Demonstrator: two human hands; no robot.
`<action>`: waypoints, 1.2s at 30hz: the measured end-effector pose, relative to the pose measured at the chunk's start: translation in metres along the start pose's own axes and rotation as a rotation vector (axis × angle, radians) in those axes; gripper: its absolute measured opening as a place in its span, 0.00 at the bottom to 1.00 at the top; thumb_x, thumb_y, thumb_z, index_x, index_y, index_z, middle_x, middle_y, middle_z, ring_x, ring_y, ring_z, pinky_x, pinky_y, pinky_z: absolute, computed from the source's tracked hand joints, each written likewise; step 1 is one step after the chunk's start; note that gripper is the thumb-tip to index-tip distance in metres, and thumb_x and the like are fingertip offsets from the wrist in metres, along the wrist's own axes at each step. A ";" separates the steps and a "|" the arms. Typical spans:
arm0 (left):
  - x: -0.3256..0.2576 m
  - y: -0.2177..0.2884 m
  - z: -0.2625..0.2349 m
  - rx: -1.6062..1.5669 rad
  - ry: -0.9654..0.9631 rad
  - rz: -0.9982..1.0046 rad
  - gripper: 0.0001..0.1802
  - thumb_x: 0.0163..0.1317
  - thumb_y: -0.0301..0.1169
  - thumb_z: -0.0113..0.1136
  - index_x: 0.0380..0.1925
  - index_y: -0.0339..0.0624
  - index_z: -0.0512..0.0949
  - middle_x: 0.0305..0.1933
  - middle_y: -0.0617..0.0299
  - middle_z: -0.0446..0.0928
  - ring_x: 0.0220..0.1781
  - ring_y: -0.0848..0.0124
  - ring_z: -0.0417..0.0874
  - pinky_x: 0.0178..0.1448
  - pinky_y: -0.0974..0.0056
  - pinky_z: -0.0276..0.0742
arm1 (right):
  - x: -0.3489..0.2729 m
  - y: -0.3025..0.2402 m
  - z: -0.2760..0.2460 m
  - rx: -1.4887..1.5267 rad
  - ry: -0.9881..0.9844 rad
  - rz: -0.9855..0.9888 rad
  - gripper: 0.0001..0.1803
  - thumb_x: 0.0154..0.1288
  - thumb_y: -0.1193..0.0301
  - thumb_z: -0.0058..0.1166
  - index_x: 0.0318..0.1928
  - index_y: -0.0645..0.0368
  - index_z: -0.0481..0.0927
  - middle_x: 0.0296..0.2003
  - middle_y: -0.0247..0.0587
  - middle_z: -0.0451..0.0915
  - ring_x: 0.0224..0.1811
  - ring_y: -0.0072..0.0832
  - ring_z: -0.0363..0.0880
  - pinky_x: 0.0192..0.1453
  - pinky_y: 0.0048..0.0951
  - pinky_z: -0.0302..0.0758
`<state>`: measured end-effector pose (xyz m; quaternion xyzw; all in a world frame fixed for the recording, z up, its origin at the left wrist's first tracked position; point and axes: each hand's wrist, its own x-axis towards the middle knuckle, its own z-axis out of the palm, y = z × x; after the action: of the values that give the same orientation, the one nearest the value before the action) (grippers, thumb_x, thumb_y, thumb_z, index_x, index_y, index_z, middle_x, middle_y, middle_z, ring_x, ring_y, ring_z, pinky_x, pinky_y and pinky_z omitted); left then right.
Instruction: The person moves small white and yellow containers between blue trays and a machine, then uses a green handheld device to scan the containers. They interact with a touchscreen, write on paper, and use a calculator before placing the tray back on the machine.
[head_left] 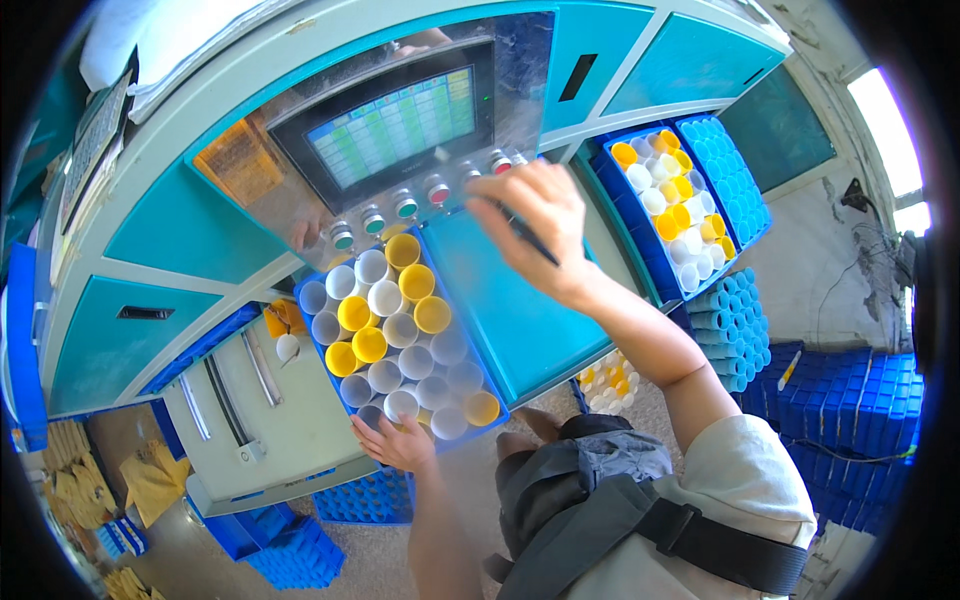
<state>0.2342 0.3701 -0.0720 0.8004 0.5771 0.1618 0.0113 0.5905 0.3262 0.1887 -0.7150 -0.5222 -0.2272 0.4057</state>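
Note:
My right hand point(545, 215) is raised in front of the row of round push buttons point(405, 206) below the machine's screen. Its fingers are curled, and a dark pen-like stick point(535, 240) sticks out beneath them. At the near edge of a blue tray point(322, 345) lies my left hand point(402, 445), fingers spread against the rim and a white tube. White and yellow tubes point(370, 345) stand upright in this tray, open ends up. The tray rests on a teal surface point(515, 320) against the control panel.
A lit screen point(395, 125) is set in the panel. On the right stands a blue crate point(680, 290) of white and yellow tubes, beside stacked light-blue tubes point(730, 320). Blue crates point(840, 410) pile up at the far right. More blue trays point(295, 555) sit on the floor.

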 end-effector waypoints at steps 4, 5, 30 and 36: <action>0.001 0.000 -0.002 0.009 0.002 0.012 0.21 0.68 0.44 0.58 0.41 0.34 0.84 0.78 0.45 0.63 0.80 0.46 0.60 0.76 0.36 0.60 | 0.011 0.010 -0.017 -0.036 0.099 0.062 0.13 0.62 0.76 0.66 0.49 0.59 0.87 0.37 0.39 0.86 0.39 0.33 0.80 0.45 0.32 0.72; 0.002 0.000 -0.002 0.005 0.011 0.026 0.21 0.68 0.45 0.58 0.41 0.34 0.84 0.78 0.45 0.63 0.80 0.46 0.61 0.75 0.36 0.60 | 0.012 0.011 -0.017 -0.055 0.119 0.063 0.14 0.62 0.73 0.68 0.48 0.57 0.87 0.37 0.38 0.86 0.39 0.33 0.80 0.45 0.33 0.72; 0.000 -0.001 -0.002 -0.023 0.002 0.026 0.22 0.68 0.45 0.59 0.42 0.34 0.84 0.78 0.43 0.62 0.80 0.43 0.60 0.74 0.32 0.60 | 0.002 0.006 0.001 -0.074 -0.018 -0.107 0.16 0.62 0.77 0.63 0.52 0.58 0.85 0.40 0.36 0.86 0.43 0.33 0.81 0.53 0.36 0.68; 0.001 -0.001 -0.002 -0.020 0.002 0.019 0.21 0.66 0.44 0.61 0.42 0.33 0.84 0.78 0.44 0.62 0.80 0.44 0.60 0.75 0.34 0.60 | -0.004 -0.003 0.035 -0.083 -0.103 -0.230 0.13 0.69 0.66 0.64 0.52 0.52 0.85 0.42 0.32 0.86 0.44 0.26 0.80 0.53 0.36 0.68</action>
<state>0.2331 0.3707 -0.0703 0.8056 0.5678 0.1682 0.0172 0.5822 0.3530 0.1666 -0.6772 -0.6111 -0.2566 0.3196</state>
